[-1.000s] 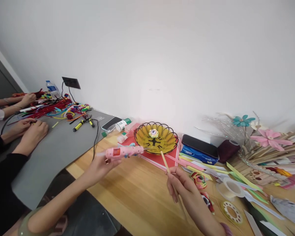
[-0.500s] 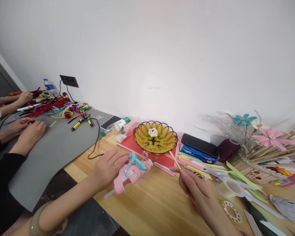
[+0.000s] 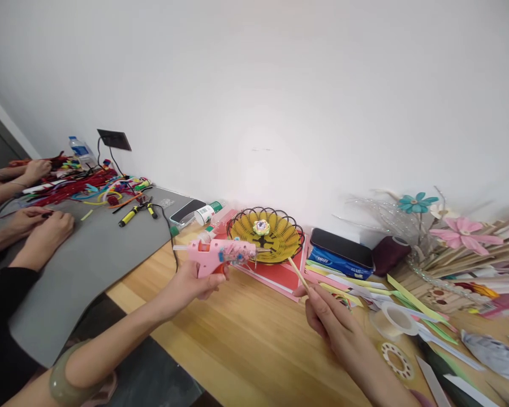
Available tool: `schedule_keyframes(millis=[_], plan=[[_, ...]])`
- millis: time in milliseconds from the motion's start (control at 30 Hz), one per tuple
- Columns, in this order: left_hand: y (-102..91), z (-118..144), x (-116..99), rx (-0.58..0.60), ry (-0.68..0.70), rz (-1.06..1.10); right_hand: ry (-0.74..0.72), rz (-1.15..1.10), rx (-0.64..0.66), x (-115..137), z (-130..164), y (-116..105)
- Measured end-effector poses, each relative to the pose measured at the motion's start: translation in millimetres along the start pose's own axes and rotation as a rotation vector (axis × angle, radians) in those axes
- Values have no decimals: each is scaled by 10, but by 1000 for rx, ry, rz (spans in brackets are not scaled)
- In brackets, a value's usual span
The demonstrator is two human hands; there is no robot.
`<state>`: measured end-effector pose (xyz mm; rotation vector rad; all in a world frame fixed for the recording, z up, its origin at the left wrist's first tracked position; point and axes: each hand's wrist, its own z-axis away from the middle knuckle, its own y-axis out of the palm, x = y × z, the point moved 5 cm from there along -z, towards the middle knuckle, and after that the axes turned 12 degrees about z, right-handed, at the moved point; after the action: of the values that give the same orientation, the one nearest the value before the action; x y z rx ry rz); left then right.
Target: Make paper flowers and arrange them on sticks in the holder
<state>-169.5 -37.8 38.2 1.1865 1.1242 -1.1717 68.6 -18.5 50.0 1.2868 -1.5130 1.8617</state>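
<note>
White wall [image 3: 254, 113] backs the whole station. Below it runs a wooden table [image 3: 220, 345], its left part lying under or beside a grey mat [image 3: 110, 260]; which, I cannot tell from where I stand. A co-worker's two hands [image 3: 51, 234] are together over that mat. Next in size, red sheets [image 3: 277, 277] lie against the wall side of the table. On them sits the yellow woven basket [image 3: 284, 237], dark looped rim uppermost. A blue pack [image 3: 335, 261] stands just right of it, a black phone [image 3: 343, 242] on top.

Pink glue gun [image 3: 203, 257]: held up in front of the basket's near left side, nozzle pointing right. The person's left hand [image 3: 195, 285] has its fingers wrapped about the handle. The right hand [image 3: 328, 316] has thumb and fingers pinched on a thin pale stick [image 3: 299, 274], whose tip is at the basket's near edge; contact not determinable. Smallest item noted: one pale paper rosette [image 3: 262, 227], inside the basket toward the far side.
</note>
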Motion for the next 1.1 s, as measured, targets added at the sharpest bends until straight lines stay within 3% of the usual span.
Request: schedule_keyframes(millis=[200,400,600,1100], plan=[[26,-21,84,-39,-108,28,81,-33,108,-20,6,124],[45,-28,88,-74,-128,-40,131,-142,175,4,-27,179],[34,-16,108,-90,-107,-109,213,-204,188,19,8,210],[18,-12,90,-138,-71,-155,192,-154,194,37,-2,197]])
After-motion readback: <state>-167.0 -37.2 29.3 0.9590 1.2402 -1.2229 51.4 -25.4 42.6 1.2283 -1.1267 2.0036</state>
